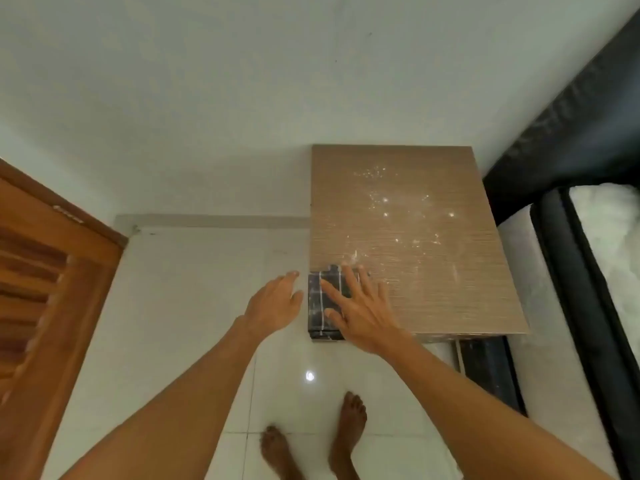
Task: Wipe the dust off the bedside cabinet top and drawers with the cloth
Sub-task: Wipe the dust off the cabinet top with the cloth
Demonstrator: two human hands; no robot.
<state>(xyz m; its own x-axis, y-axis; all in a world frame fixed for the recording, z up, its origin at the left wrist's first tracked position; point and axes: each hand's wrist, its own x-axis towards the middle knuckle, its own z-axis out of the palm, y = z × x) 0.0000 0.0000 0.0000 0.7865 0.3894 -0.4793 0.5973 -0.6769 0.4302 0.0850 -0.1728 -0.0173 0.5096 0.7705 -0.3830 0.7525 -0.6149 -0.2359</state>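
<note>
While the bedside cabinet top (415,237) carries white dust in a loose scatter across its middle and far portion, well beyond the right hand's fingertips, the wiping looks barely begun. No clean swept band can be made out on the woodgrain surface; a faint streak lies to the right of the hand, origin unclear. Drawer fronts are hidden beneath the top from this angle, so their state cannot be told; judged as not yet done.

The folded cloth (323,303), dark with pale check lines, sits at the near left corner of the top, partly overhanging the left edge. It lies directly under the right hand (360,313).

Right hand: flat, fingers spread, palm pressing down on the cloth, not gripping it. A few white specks sit just ahead of its fingertips.

Left hand (273,303): open, fingers loosely extended, empty, hovering just left of the cloth and off the cabinet, over the white tiled floor (190,306). Whether it touches the cloth edge cannot be told.

Remaining, as judged: nearly the whole top, then the drawers.
</note>
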